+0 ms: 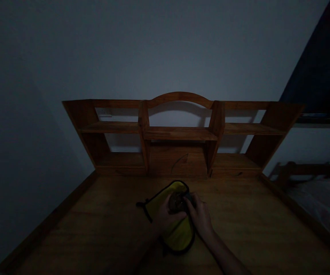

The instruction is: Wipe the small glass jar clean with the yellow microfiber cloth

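A yellow cloth [179, 235] with a dark border lies on the wooden desk [96, 229] in dim light. Both hands meet over it. My left hand [165, 217] curls around a small round dark object [177, 201], which I cannot name. My right hand [199, 217] closes on the same object from the right, fingers bent against it. The object sits above the cloth's upper half.
A wooden hutch [179, 133] with shelves and an arched top stands at the back of the desk against a pale wall. To the right, past the desk's edge, a bed with a wooden rail [305, 170] and a dark curtain [322, 65] show.
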